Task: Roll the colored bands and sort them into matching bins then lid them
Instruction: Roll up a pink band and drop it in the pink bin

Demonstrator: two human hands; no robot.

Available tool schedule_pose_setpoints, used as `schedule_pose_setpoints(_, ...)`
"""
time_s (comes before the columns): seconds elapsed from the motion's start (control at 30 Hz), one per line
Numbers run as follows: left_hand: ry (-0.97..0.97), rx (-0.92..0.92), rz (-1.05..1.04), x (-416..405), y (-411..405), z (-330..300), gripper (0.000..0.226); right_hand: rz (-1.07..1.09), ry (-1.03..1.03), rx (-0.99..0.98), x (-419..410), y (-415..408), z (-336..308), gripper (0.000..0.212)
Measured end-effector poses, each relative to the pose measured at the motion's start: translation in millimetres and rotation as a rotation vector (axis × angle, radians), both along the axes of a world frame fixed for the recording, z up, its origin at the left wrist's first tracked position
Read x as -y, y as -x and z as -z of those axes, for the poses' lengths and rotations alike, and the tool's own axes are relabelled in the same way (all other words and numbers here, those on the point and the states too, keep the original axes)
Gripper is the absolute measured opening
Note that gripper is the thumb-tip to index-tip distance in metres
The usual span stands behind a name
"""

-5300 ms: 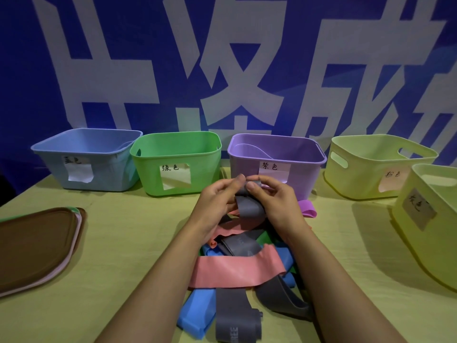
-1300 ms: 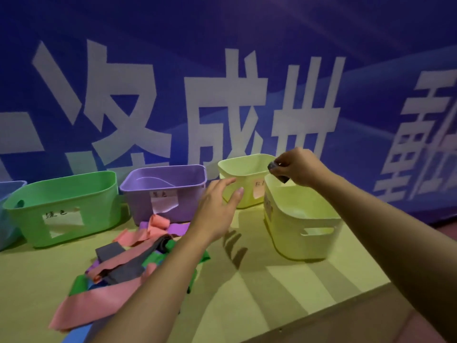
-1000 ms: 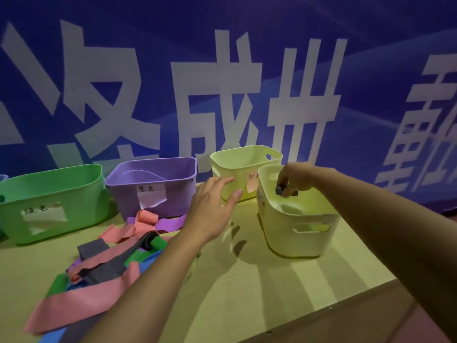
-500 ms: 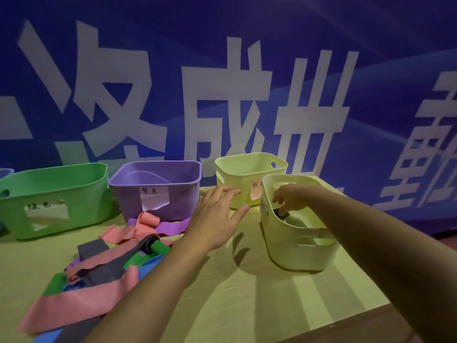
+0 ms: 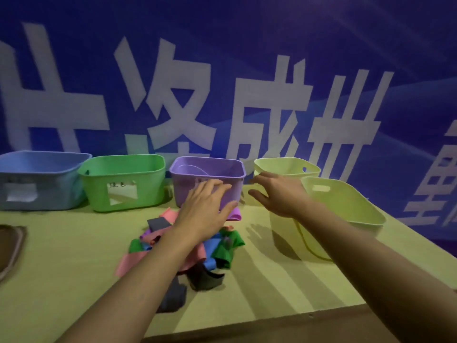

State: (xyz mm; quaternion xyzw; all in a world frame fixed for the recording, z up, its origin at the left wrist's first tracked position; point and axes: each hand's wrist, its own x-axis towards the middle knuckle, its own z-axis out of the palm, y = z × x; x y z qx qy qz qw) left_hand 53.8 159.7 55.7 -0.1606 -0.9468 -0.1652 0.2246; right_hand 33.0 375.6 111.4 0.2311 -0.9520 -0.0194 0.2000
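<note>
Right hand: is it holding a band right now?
No. The right hand is open with fingers spread and nothing in it, in front of the near yellow bin.

Staged demo booth: printed blue banner, labelled bins.

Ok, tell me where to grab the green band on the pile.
Pinch the green band at its loose folded end on the pile's right edge, coming from the right and above with the right hand. That end lies exposed on the table; its other part runs under the tangle, so expect some drag.
</note>
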Motion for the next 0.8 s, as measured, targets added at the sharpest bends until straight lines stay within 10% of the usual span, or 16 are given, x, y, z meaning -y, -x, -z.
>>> schedule_pose_setpoints(0.8,-0.047,0.380,-0.054,186,-75,73,0.027,-0.413,-0.098,0.244,181,-28,94,0.037)
